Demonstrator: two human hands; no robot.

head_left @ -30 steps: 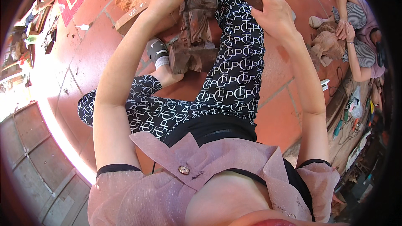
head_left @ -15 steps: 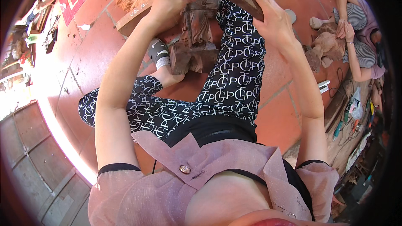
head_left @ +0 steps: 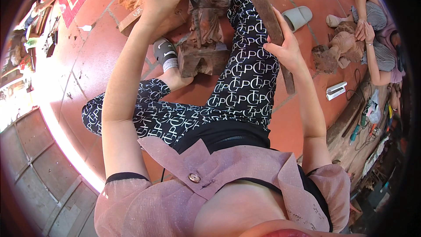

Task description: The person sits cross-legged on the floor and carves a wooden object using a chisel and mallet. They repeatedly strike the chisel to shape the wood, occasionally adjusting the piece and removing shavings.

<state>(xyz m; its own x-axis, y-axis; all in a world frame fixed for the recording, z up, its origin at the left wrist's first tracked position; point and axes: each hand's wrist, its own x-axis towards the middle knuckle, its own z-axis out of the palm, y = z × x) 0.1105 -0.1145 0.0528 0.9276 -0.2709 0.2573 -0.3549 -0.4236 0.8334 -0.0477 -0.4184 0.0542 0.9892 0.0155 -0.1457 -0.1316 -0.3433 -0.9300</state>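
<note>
Mallet (head_left: 266, 22) in right hand (head_left: 287, 48)

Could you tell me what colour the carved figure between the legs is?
The figure is reddish-brown bare wood, seen best in the head view.

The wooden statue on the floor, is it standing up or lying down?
Standing up. The wooden statue rests on its square base on the red floor, figure rising from it; the left hand is beside its top.

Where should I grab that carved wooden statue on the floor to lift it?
Judging by shape, grip the carved wooden statue by its blocky square base, one hand on each side. The upper figure is narrow and finely carved, and the left hand already works there.
</note>
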